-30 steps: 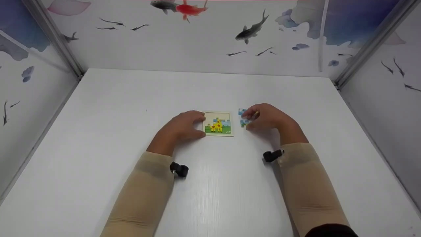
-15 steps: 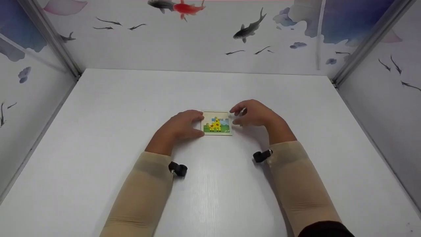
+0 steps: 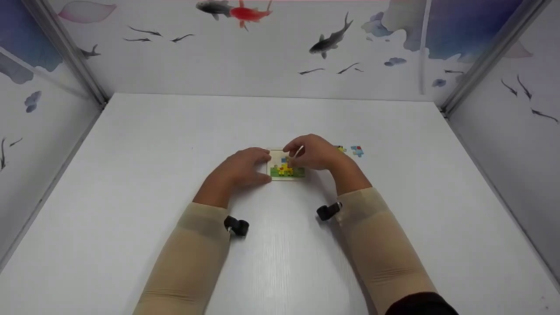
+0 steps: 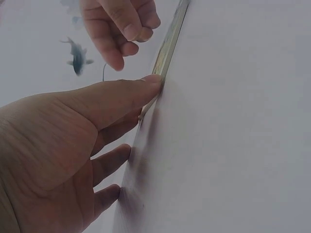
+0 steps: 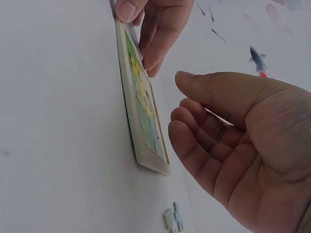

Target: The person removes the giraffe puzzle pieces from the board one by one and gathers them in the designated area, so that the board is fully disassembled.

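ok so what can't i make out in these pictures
Head view: upper right of the giraffe puzzle, behind the right hand.
Head view: full outline of the yellow piece, behind that hand.
Left wrist view: the puzzle's picture, seen nearly edge-on.
Right wrist view: rest of the left hand, cut off by the top edge.

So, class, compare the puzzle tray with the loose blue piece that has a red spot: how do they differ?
Size: the puzzle tray is much larger than the loose blue piece.
Outline: the tray is squarish with straight edges, while the piece has knobs and notches.
Contact: the left hand grips the tray, while no hand touches the piece.
Shared: both show some blue.
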A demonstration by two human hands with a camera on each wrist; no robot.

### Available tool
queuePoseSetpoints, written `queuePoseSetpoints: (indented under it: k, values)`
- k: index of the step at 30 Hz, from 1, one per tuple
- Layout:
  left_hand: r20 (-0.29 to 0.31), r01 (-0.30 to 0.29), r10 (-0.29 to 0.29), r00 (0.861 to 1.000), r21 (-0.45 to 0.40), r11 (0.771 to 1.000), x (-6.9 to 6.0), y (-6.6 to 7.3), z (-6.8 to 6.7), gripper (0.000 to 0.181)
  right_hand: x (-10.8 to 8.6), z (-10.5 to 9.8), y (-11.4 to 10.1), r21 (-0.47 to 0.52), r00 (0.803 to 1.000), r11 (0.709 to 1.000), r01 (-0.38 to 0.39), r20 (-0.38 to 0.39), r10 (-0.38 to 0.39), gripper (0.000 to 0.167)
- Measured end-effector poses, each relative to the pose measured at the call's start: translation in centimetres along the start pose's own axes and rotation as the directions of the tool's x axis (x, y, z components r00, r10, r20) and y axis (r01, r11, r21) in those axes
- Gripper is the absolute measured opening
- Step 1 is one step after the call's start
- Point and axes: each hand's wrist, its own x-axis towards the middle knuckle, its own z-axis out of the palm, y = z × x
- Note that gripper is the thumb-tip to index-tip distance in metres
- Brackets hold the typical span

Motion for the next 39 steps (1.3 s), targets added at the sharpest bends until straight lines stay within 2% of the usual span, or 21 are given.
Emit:
queuePoseSetpoints:
  k: [9,20,28,36,39]
  values:
    - [0.001,0.021,-0.021,1.000,0.000,1.000,0.0,0.0,0.1,0.068,0.3,0.8,0.5,-0.005,0.995,0.996,-0.093,0.023,0.093,0.040]
    - [0.000,0.003,-0.003,1.000,-0.005,1.000,0.0,-0.1,0.0,0.068,0.4,1.4,0.1,-0.060,0.994,0.993,-0.097,0.037,0.100,0.047]
    - [-0.017,0.027,-0.027,0.999,-0.017,1.000,0.1,-0.1,0.2,0.069,0.5,1.4,0.1,-0.073,0.996,0.995,-0.065,0.050,0.069,0.057]
    - [-0.014,0.036,-0.036,0.999,-0.014,0.999,0.0,0.1,0.2,0.068,0.5,1.5,0.1,-0.060,0.996,0.996,-0.069,0.045,0.072,0.046]
    - [-0.015,0.034,-0.034,0.999,-0.011,0.999,-0.1,0.1,0.1,0.068,0.5,1.5,0.1,-0.054,0.995,0.995,-0.085,0.047,0.088,0.050]
